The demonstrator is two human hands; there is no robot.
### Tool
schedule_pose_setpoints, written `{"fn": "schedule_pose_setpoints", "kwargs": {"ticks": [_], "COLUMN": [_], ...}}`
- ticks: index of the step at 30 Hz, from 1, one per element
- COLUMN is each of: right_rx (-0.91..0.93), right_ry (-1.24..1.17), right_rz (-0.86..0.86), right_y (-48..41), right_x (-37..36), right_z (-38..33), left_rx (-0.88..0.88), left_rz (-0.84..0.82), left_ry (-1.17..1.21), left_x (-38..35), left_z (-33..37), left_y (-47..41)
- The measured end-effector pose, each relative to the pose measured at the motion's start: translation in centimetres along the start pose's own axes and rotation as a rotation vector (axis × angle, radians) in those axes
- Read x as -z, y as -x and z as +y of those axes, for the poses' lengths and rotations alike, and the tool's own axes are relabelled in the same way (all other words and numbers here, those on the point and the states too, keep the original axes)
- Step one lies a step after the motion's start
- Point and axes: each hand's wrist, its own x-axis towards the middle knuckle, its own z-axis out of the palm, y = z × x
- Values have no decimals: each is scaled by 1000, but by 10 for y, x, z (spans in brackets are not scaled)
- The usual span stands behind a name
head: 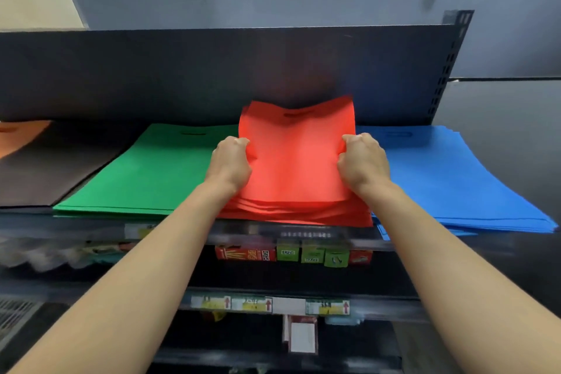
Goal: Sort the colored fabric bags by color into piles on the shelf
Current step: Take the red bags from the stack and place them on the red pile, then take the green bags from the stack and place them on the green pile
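Note:
A red fabric bag (pixel 296 152) is lifted at its far end above the red pile (pixel 291 214) in the middle of the top shelf. My left hand (pixel 230 162) grips its left edge and my right hand (pixel 362 162) grips its right edge. Left of the red pile lies a green pile (pixel 151 173), and right of it a blue pile (pixel 449 179). A dark pile (pixel 51 167) lies further left, with an orange bag (pixel 18 135) at the far left edge. The piles lie side by side.
The shelf's dark back panel (pixel 212 70) rises behind the piles, with a perforated upright (pixel 446 70) at the right. The shelf's front rail (pixel 258 232) carries labels. Lower shelves hold small red and green boxes (pixel 297 255) and price tags (pixel 270 304).

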Motion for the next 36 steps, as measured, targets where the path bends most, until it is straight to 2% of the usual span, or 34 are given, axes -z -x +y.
{"fn": "schedule_pose_setpoints", "kwargs": {"ticks": [6,9,12,17,21,25,36], "right_rx": [-48,-15,38,38,-72,-219,-628], "right_ry": [132,209,242,485,619,703,906], "right_rz": [-50,8,94,308,339,357,461], "right_y": [-9,-11,-9,13,55,107,276], "right_x": [-13,-5,19,90,148,196,343], "right_z": [5,9,15,55,108,164,333], "left_rx": [3,-43,-180,-571,-830,-983,-1372], "left_rz": [-83,-28,39,201,260,269,163], "left_ry": [-162,-185,-100,53,177,286,532], "left_x": [-12,-8,-1,2,-7,-19,-48], "left_z": [-13,-1,36,138,224,302,541], "left_y": [-15,-19,-18,-3,32,76,253]}}
